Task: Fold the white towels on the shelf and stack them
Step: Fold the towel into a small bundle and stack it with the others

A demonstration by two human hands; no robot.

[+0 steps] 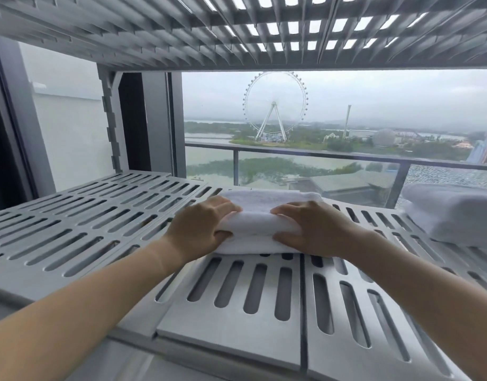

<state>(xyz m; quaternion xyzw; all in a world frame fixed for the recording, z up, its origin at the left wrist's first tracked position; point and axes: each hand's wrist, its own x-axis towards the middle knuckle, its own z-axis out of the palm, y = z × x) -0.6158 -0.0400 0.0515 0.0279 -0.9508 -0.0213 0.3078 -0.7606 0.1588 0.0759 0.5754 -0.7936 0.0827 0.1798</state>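
Grey slotted shelf (80, 232) fills the lower view, w/ a second slotted shelf deck (209, 28) overhead. Behind the shelf: big window (333, 111), balcony railing (291, 155) and a ferris wheel (275, 105) far off past water.

Landmark = folded white towel (260, 224), lying mid-shelf, flat, several layers thick. Its long axis runs front-to-back, away from the person toward the window; the near end shows a rounded fold edge facing the camera, far end points at the railing.

Right of that towel, well apart at the shelf's right edge: another folded white towel stack (454, 213), partly cut off by the frame.

Left hand (201, 229) clamps the towel's left side, fingers over the top, thumb at the near edge. Right hand (316, 229) does the same on the towel's right side. Both hands curled narrow, gripping the towel btwn them; both forearms reach in from the near side of the shelf.
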